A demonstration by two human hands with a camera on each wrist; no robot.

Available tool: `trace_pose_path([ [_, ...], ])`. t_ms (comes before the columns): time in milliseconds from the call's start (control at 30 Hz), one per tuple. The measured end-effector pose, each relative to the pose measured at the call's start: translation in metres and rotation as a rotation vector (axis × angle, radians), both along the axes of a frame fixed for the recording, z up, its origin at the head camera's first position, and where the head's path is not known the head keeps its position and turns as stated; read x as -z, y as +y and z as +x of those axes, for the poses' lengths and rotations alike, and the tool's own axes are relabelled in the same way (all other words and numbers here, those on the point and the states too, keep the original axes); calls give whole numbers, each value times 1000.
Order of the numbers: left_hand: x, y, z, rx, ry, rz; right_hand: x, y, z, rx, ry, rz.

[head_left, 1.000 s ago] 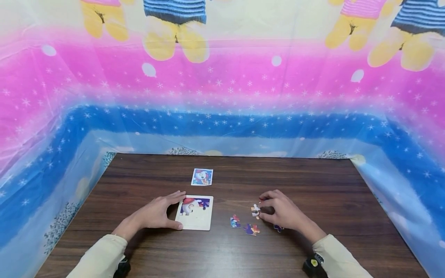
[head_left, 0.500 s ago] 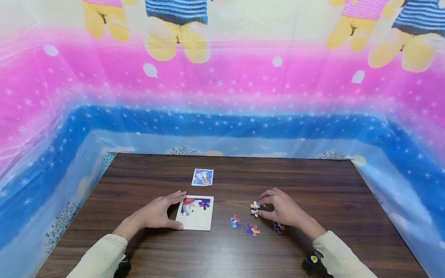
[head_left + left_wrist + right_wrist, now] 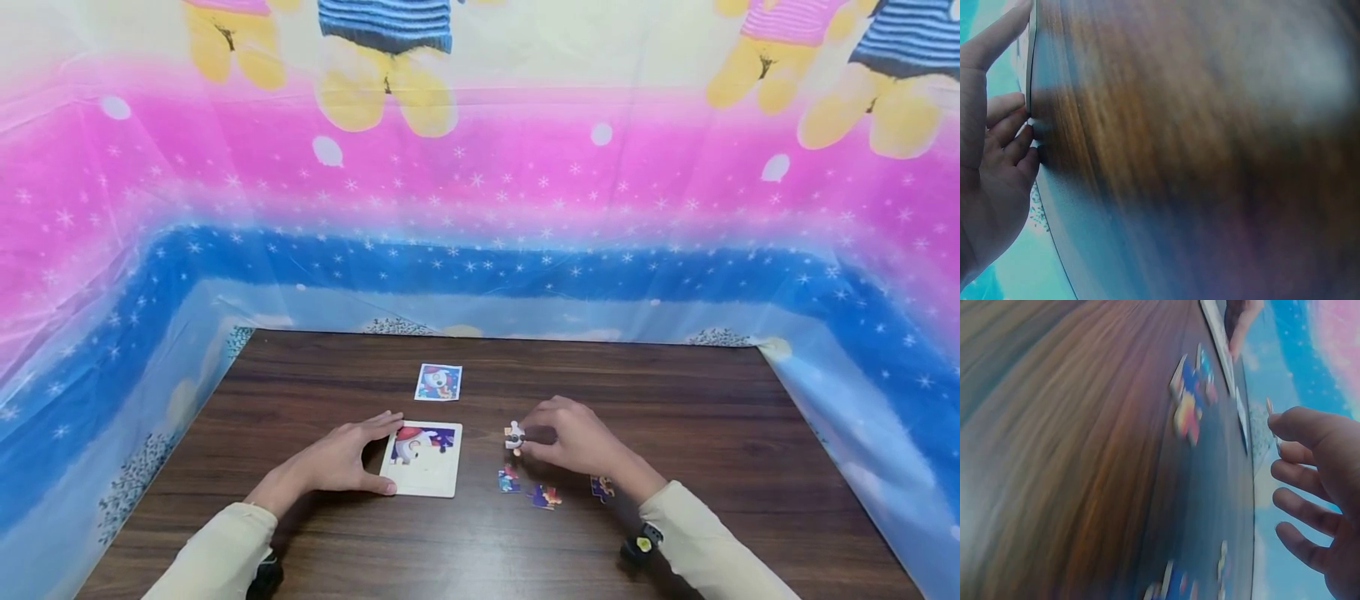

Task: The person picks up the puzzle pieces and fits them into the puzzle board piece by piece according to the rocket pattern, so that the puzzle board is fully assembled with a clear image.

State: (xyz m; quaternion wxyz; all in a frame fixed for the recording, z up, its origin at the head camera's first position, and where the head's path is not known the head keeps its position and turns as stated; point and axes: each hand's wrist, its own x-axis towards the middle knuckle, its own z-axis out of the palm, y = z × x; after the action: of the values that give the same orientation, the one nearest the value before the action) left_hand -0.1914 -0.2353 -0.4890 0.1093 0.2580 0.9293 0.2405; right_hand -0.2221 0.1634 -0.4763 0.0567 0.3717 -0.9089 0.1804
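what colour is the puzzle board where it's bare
The board is pale cream where bare, clearest in the head view.

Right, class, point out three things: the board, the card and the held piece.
Board point(image 3: 426, 478), head view: on its bare lower part.
Card point(image 3: 438, 382), head view: on the middle of its printed face.
Held piece point(image 3: 513, 438), head view: around its middle.

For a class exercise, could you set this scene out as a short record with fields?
Surface: dark brown wood-grain table
Backdrop: pink-and-blue patterned cloth
Left hand: holds the left side of a cream square puzzle board
Right hand: pinches a mostly white jigsaw piece
Board: picture in its upper part, bare below
Loose: at least three multicoloured jigsaw pieces, right of the board
Card: small square printed card, beyond the board
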Motion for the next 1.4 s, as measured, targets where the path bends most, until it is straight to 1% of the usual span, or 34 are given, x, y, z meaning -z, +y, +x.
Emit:
trace_pose_path([
  [233,1,0,0,-5,-4,-6,-3,-32,3,-14,-7,-35],
  [400,0,0,0,1,7,-4,0,-53,5,-45,-1,-62],
  [533,0,-1,0,3,8,-9,3,-67,5,-44,14,-76],
  [700,0,0,-1,6,9,-9,5,-84,6,-31,2,-63],
  [833,1,-1,-1,4,-1,-4,5,-98,9,-29,15,-64],
  [1067,0,-1,-1,8,-9,6,8,-119,13,-19,27,-37],
  [1400,-1,-1,-1,12,-9,12,12,-135,13,-22,70,9],
])
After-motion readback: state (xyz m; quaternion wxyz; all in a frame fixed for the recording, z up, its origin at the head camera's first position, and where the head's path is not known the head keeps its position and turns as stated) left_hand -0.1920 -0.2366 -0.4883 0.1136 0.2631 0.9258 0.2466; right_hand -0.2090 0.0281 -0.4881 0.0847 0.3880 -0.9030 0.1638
